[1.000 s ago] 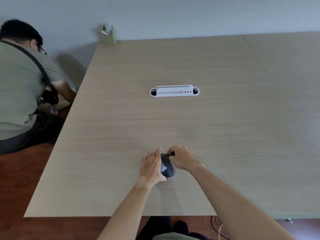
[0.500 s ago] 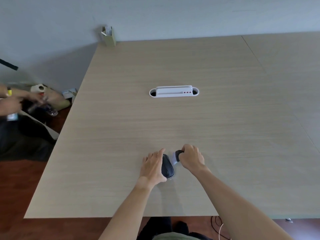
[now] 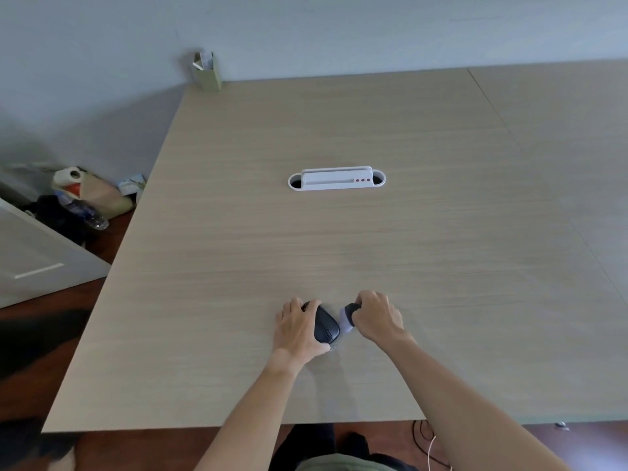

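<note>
A pale grey wall [image 3: 339, 28] runs behind everything. Against it stands a wide table [image 3: 339, 249] with a light wood-grain top, its far edge meeting the wall. A second table [image 3: 577, 113] of the same finish butts against its right edge, with a thin seam between them. Dark reddish-brown floor [image 3: 112, 246] shows past the table's left edge and below the near edge. On that floor to the left stands a low grey cabinet [image 3: 34, 253]. Behind it, close to the wall, lies a heap with a brown paper bag [image 3: 102, 195], a white paper roll [image 3: 69, 174] and a plastic bottle [image 3: 85, 210].

A white oval cable slot [image 3: 336, 180] is set in the middle of the table. A small green box [image 3: 207, 74] stands upright at the far left corner, with paper sticking out of its top.

Both hands work near the middle of the near edge. The left hand [image 3: 297, 329] lies over a black mouse [image 3: 326, 326] that rests on the table, its fingers curled round the mouse's left side and holding it. Just right of the mouse, the right hand [image 3: 377, 317] has its fingers closed tightly on a small piece [image 3: 346, 319], pale with a dark end. That piece sits right beside the mouse; I cannot tell whether the two touch.
</note>
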The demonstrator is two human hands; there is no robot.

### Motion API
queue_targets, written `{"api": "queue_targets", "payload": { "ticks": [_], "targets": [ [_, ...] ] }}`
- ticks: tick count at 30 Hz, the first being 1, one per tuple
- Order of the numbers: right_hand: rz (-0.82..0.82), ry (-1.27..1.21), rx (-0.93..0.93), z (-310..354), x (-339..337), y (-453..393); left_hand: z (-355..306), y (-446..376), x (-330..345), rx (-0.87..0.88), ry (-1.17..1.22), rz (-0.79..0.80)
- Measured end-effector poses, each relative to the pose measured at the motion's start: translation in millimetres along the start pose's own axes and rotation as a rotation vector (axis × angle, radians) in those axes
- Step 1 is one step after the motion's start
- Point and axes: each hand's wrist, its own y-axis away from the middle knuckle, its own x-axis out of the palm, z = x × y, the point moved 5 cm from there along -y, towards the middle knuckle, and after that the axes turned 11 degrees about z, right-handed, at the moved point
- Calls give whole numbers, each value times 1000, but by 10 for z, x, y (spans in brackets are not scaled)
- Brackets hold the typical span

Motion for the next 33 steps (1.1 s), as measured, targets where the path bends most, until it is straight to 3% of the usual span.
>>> {"api": "queue_targets", "payload": {
  "ticks": [4, 6, 9, 11, 15, 18, 22, 25, 27, 29, 33],
  "targets": [
    [65, -221, -74, 3, 52, -64, -12, -10, -16, -20, -7, -6],
    [130, -182, -73, 19, 127, -62, -12, -12, -19, -38, -6, -8],
    [-15, 15, -4, 1, 78, -5, -11, -17, -8, -50, -8, -5],
    [-77, 5, -22, 3, 49, -13, -12, -19, -8, -47, -13, -9],
    [44, -141, -127, 85, 89, -53, -8, -28, -11, -18, 5, 12],
    [-7, -47, -76, 49, 11, -78, 15, -41, -37, 21, 7, 56],
    [-7, -265, -113, 64, -45, -149, 24, -42, -52, 62, 8, 83],
    [86, -174, -114, 105, 43, -158, 1, -6, -21, 30, 137, 51],
    [13, -78, -67, 80, 12, -139, -11, 14, 10, -36, 245, 9],
    [-29, -149, -75, 78, -14, -156, -26, 33, 31, -106, 339, -45],
    [85, -167, -141, 175, 63, -169, -77, 42, 50, -153, 463, -70]
  ]
}}
